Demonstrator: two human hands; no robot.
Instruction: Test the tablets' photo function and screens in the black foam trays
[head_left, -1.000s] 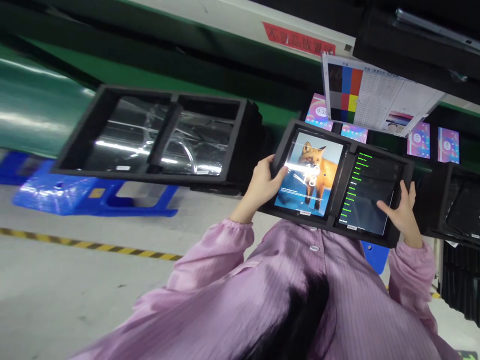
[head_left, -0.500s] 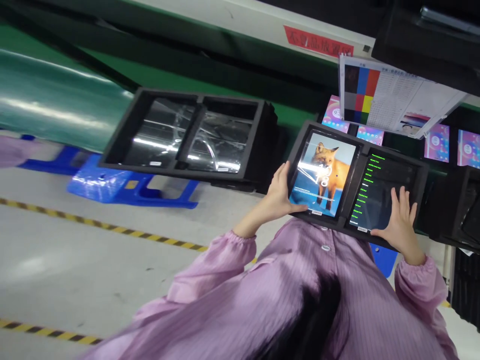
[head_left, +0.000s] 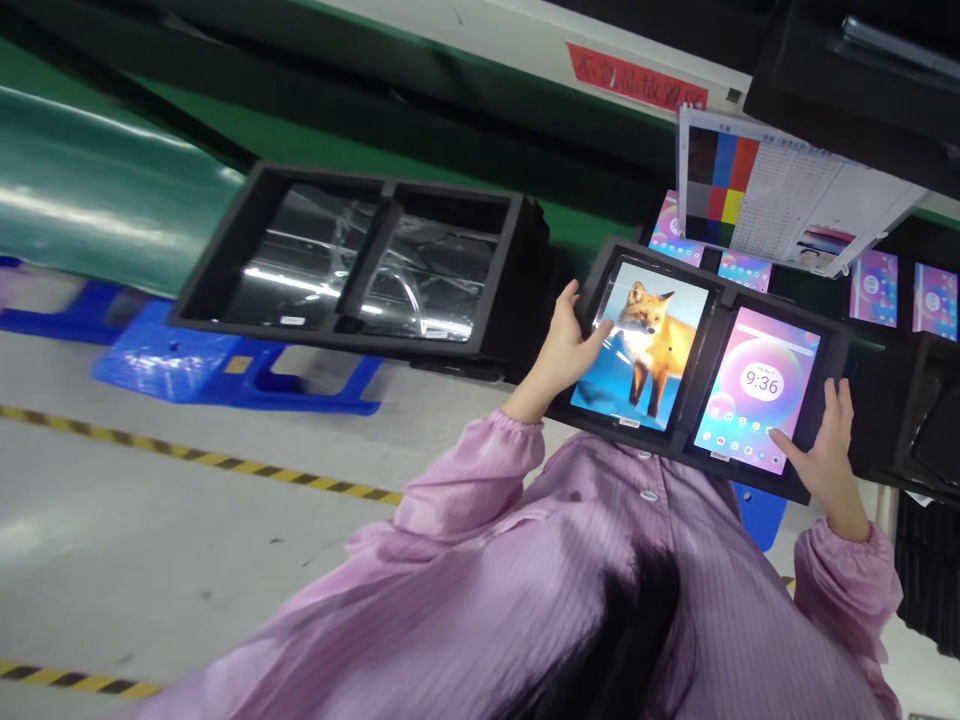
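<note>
A black two-compartment tray (head_left: 682,440) lies tilted in front of my body, with one lit tablet in each compartment. The left tablet (head_left: 637,350) shows a fox on a blue background. On the right tablet (head_left: 757,390) a pink home screen reads 9:36. My left hand (head_left: 566,350) is at the tray's left edge, fingers apart, its thumb reaching over the fox screen. At the right edge is my right hand (head_left: 829,455), open, with the thumb over the lower right of the home screen. Whether either thumb touches the glass, I cannot tell.
Another black tray (head_left: 345,340) with two dark tablets stands to the left. Behind are several lit tablets (head_left: 874,288) and a colour chart sheet (head_left: 795,190). A dark tray (head_left: 934,420) sits at right. Below the bench is a blue stool (head_left: 165,350).
The right tablet went from a dark green-text list to the pink home screen. The clock text left the fox screen. My left thumb moved up over the glass; my right hand shifted slightly right.
</note>
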